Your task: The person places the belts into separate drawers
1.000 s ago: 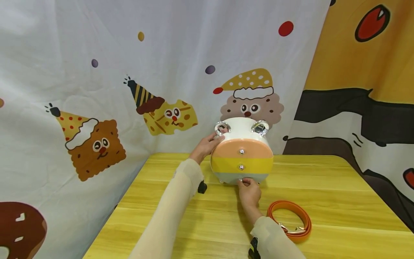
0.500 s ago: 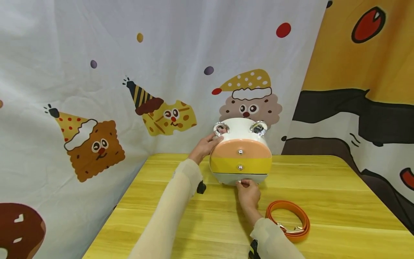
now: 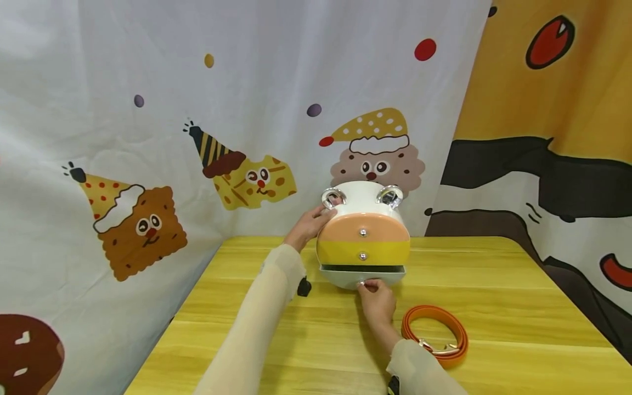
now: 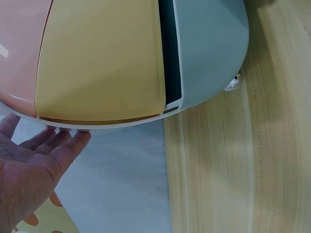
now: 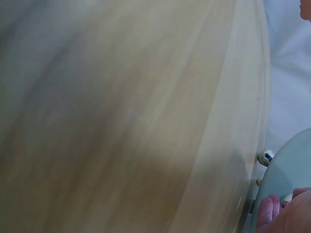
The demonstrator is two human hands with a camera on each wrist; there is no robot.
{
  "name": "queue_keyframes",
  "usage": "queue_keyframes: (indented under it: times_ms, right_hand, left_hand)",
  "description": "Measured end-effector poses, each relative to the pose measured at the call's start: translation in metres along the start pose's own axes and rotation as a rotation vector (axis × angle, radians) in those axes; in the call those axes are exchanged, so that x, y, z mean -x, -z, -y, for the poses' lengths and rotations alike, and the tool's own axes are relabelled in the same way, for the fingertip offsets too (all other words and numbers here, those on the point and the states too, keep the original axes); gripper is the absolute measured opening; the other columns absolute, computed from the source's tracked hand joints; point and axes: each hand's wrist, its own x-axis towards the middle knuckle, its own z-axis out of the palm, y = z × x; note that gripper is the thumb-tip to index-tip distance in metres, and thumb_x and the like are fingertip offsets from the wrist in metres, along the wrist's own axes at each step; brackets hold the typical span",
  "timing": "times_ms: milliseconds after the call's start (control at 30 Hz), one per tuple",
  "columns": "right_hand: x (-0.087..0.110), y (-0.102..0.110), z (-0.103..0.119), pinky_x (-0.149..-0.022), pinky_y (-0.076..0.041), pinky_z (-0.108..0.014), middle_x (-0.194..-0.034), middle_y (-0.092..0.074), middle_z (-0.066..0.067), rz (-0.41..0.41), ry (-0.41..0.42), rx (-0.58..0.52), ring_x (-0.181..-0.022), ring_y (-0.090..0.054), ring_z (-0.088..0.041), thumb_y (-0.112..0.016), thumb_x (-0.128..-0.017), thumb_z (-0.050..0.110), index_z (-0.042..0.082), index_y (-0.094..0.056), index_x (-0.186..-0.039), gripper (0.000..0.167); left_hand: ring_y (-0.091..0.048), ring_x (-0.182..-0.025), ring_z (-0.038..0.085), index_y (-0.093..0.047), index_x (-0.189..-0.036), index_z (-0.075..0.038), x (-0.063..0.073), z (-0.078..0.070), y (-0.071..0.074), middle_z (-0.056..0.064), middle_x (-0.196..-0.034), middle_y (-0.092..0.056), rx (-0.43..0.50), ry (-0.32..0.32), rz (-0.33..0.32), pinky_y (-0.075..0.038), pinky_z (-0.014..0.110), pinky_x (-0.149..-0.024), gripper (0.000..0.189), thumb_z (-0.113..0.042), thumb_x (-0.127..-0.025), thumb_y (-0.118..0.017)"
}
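A small rounded drawer box (image 3: 362, 200) with a white top and two silver rings stands at the back of the table. Its orange drawer (image 3: 340, 227) and yellow drawer (image 3: 340, 253) are closed, while the pale grey-green bottom drawer (image 3: 336, 278) sticks out a little with a dark gap above it. My right hand (image 3: 378, 302) pinches that drawer's silver knob (image 3: 361, 283). On the box's left side rests my left hand (image 3: 311, 224); in the left wrist view, its fingertips touch the rim with fingers (image 4: 70, 148) extended. The drawer's inside is too dark to make out.
A coiled orange strap (image 3: 459, 329) with metal clasps lies on the wooden table (image 3: 513, 307) to the right of my right hand. Behind the box hangs a white curtain (image 3: 266, 82) printed with cartoon snacks.
The bottom drawer has slid out toward me from fully closed, with my right hand moving back along with it. My left hand keeps its place on the box's side.
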Motion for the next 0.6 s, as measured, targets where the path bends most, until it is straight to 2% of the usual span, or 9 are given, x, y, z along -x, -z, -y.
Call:
queue_keyframes:
  times_ms: [200,433,600]
  right_hand:
    - [0.002,0.005,-0.001,-0.067,-0.047,-0.037,-0.078,-0.072,-0.004,0.016,0.016,0.027,-0.074,-0.065,-0.022,-0.081,-0.082,0.02,0.007,-0.074,-0.085,0.016]
    - [0.007,0.01,-0.002,-0.062,-0.049,-0.03,-0.076,-0.071,-0.004,0.042,0.039,0.027,-0.067,-0.063,-0.016,-0.083,-0.08,0.018,0.006,-0.073,-0.084,0.016]
    - [0.013,0.015,-0.004,-0.062,-0.049,-0.03,-0.076,-0.071,-0.003,0.055,0.066,0.038,-0.068,-0.063,-0.016,-0.083,-0.08,0.017,0.006,-0.073,-0.083,0.015]
  left_hand:
    - [-0.033,-0.143,0.033,-0.035,-0.156,-0.028,0.002,-0.003,0.001,0.013,-0.157,-0.035,0.007,0.008,0.003,-0.031,0.049,-0.113,0.085,-0.068,-0.086,-0.062]
    - [-0.033,-0.143,0.031,-0.037,-0.155,-0.028,0.002,-0.004,0.001,0.009,-0.157,-0.036,0.011,0.009,-0.01,-0.03,0.048,-0.114,0.083,-0.068,-0.087,-0.062]
    - [-0.033,-0.143,0.03,-0.038,-0.155,-0.027,0.003,-0.003,0.001,0.009,-0.157,-0.037,0.018,0.005,-0.007,-0.029,0.047,-0.115,0.082,-0.066,-0.088,-0.062]
